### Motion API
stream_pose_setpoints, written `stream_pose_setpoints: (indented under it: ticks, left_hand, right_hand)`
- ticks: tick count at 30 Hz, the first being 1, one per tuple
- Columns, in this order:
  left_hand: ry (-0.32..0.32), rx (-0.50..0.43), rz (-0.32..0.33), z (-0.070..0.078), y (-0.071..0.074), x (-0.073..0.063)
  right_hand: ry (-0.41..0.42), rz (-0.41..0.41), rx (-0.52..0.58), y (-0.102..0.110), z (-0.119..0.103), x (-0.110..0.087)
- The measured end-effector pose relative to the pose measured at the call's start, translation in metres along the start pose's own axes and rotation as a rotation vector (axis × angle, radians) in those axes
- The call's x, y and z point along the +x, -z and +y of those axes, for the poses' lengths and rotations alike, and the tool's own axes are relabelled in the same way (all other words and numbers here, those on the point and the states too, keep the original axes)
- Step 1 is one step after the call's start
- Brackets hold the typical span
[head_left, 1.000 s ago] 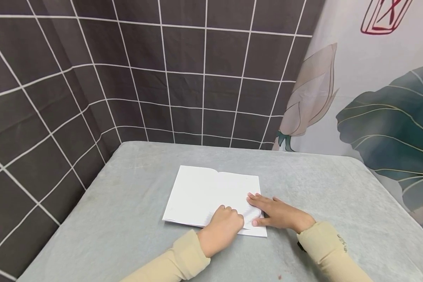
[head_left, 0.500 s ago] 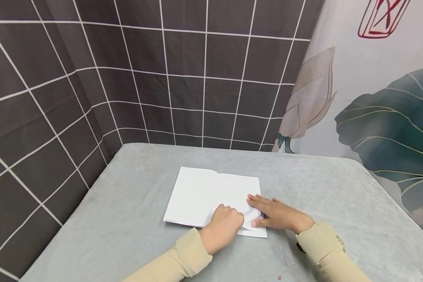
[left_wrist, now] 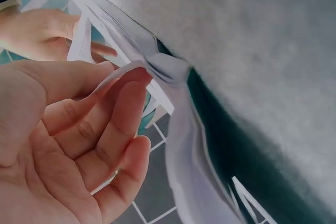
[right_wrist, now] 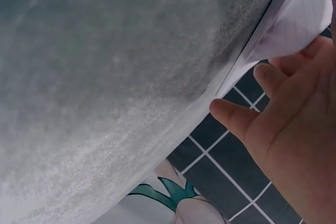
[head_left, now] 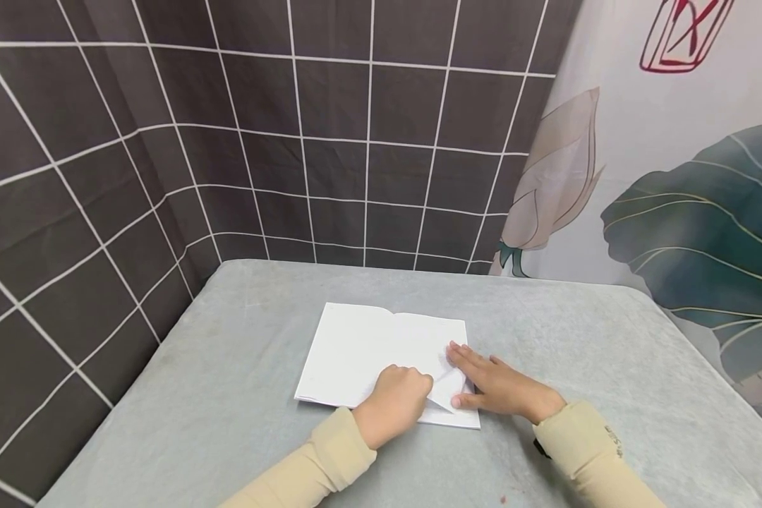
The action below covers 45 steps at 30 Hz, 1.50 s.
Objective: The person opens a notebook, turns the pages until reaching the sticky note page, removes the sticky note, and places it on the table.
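An open notebook (head_left: 349,346) with blank white pages lies on the grey table. At its lower edge, right of the spine, my left hand (head_left: 395,398) pinches a page between thumb and fingers; the left wrist view shows the pinched page (left_wrist: 122,73) bent up at the grip. My right hand (head_left: 502,384) rests on the notebook's right side, fingers stretched out and thumb apart. Between the two hands the page (head_left: 446,391) is lifted and creased. In the right wrist view the raised page (right_wrist: 299,22) shows lines, beside the right hand (right_wrist: 294,129).
The grey cloth-covered table (head_left: 241,367) stretches around the notebook on all sides. Behind it hangs a dark curtain (head_left: 330,166) with a white grid, and to the right a white curtain with a flower and leaf print (head_left: 705,219).
My left hand has shifted slightly left with the pinched page, so more of the folded page shows between the hands. The right hand's fingertips have moved a little; its palm stays put.
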<state>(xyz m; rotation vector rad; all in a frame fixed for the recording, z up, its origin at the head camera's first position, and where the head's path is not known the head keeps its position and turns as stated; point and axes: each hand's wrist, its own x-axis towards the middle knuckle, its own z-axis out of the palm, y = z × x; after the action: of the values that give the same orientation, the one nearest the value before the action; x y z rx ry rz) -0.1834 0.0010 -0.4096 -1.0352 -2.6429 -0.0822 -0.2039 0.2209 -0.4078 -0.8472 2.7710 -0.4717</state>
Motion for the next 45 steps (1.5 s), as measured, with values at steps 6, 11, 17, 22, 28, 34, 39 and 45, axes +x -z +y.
stream_pose_setpoints:
  ticks: [6,11,17,22,28,34,39,45]
  left_hand:
    - [0.068,-0.129,-0.005,-0.008,-0.004,0.000]
    - [0.141,-0.235,-0.023,-0.014,-0.004,0.000]
    - [0.194,-0.348,0.002,-0.019,0.000,-0.003]
    - [0.247,-0.480,0.017,-0.027,-0.001,-0.006]
    - [0.314,-0.636,0.038,-0.036,-0.002,-0.009]
    - [0.422,-0.760,0.107,-0.050,0.002,-0.008]
    - [0.514,-0.876,0.147,-0.066,0.009,-0.007]
    - [0.572,-0.986,0.175,-0.086,0.013,-0.007]
  right_hand:
    - [-0.015,0.045,0.003,0.000,0.000,0.000]
    - [-0.023,0.076,-0.001,-0.001,0.003,0.000]
    - [-0.047,0.076,0.016,-0.001,0.004,0.000]
    - [-0.075,0.059,0.050,0.000,0.002,0.000]
    - [-0.089,0.051,0.068,0.003,0.000,-0.001]
    - [-0.075,0.052,0.040,0.001,0.001,0.000]
    - [-0.039,0.060,0.026,0.001,0.002,0.000]
    - [-0.019,0.044,0.015,0.001,0.002,0.001]
